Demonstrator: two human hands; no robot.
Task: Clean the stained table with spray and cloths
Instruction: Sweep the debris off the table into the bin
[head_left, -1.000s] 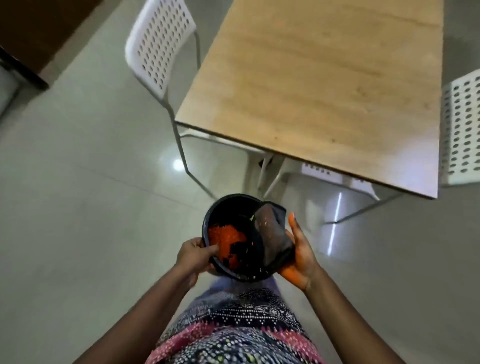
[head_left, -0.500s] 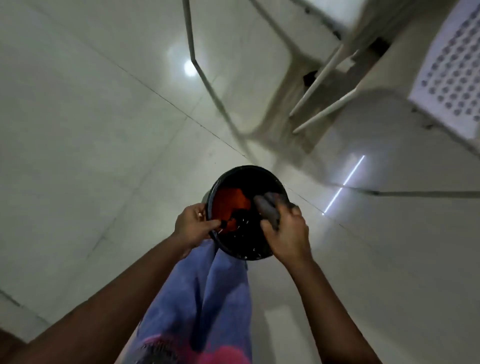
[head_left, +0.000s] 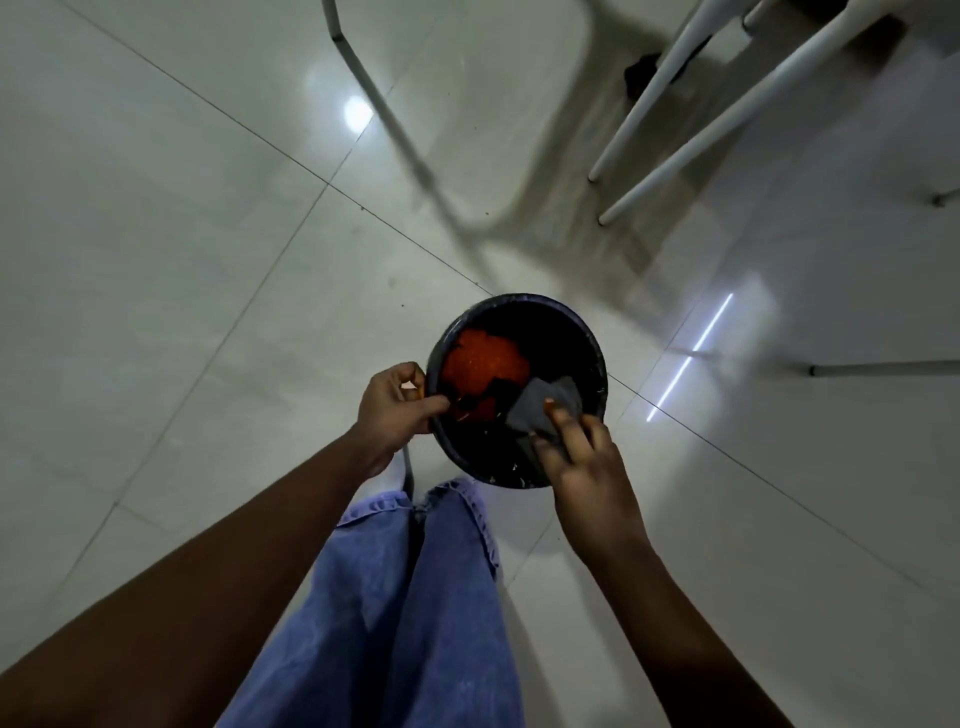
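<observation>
Pale floor tiles (head_left: 171, 270) lie under a black bucket (head_left: 597, 353) (orange mess inside), its left rim pinched by the left hand (head_left: 392, 408) while the right hand (head_left: 587, 467) grips a grey cloth (head_left: 550, 402) at the right rim, seemingly mid-disposal; next, let go.

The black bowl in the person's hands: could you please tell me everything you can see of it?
The black bowl is round and dark, its rim flecked with pale specks. It is held above the tiled floor, tilted toward the camera. Inside lie an orange-red mess and dark scraps. The left hand holds its near-left rim, thumb inside; the right hand presses a grey cloth into its right side.
</observation>
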